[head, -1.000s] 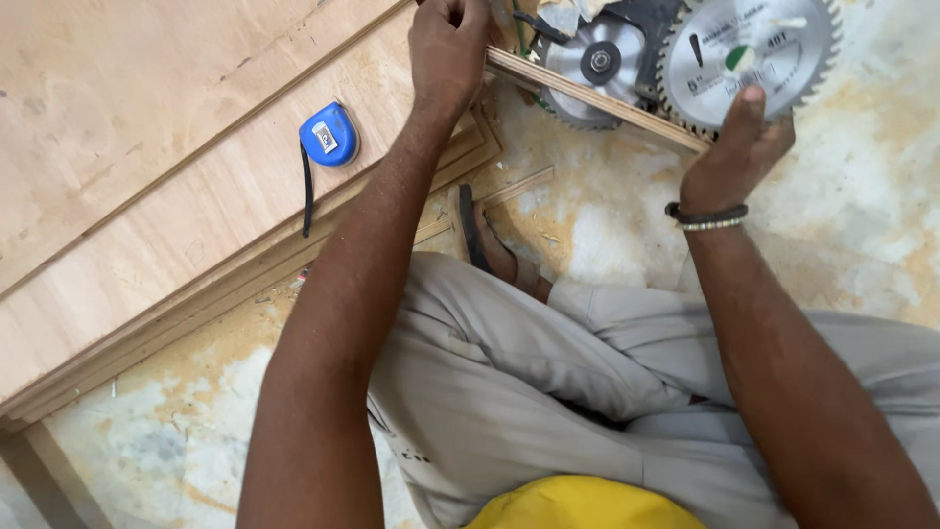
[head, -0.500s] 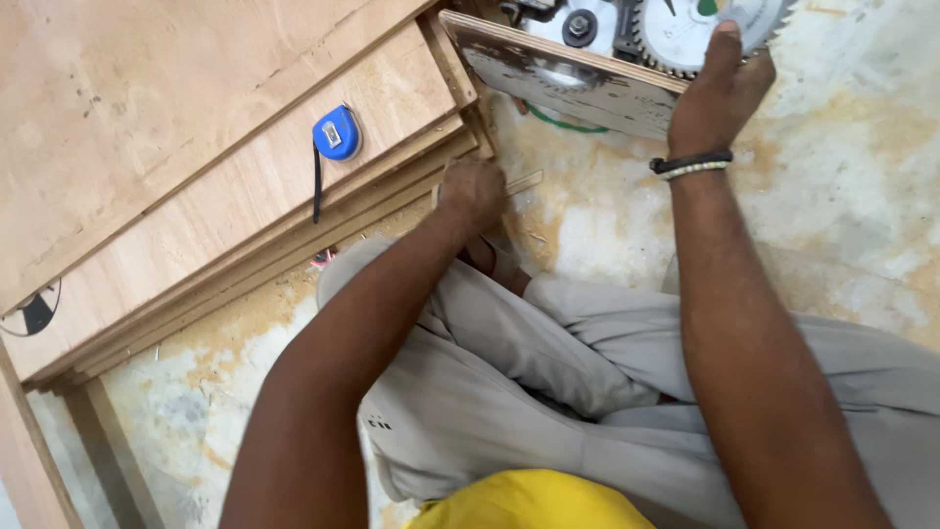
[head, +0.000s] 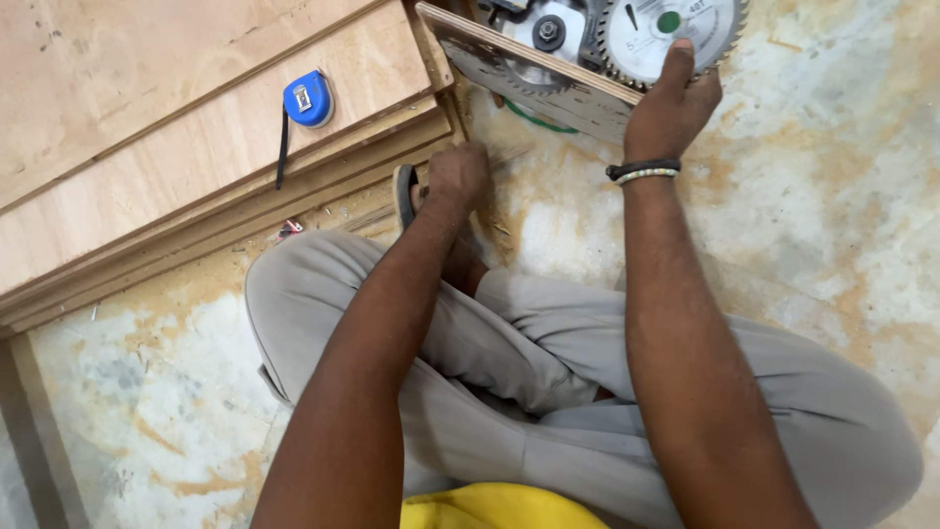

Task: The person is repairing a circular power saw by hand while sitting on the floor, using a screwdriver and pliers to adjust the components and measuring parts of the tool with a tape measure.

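Note:
My right hand [head: 671, 103] grips the edge of a plywood base [head: 529, 73] that carries a circular saw, thumb up against the toothed saw blade [head: 676, 29]. The base is tilted, with its underside towards me. My left hand [head: 458, 174] is down at the floor beside a sandal [head: 404, 191] and the corner of the stacked plywood boards [head: 196, 157]. Its back faces the camera, its fingers are curled under and hidden. Thin wood slivers lie on the floor by it.
A blue tape measure [head: 307, 98] with a black strap lies on the plywood boards at the upper left. A green loop [head: 534, 124] shows under the saw base. I sit cross-legged in grey trousers [head: 548, 392] on a stained, dusty floor [head: 832, 216].
My left hand has left the top of the saw base and dropped to the floor by the sandal. The saw base has tipped and shifted slightly left in my right hand.

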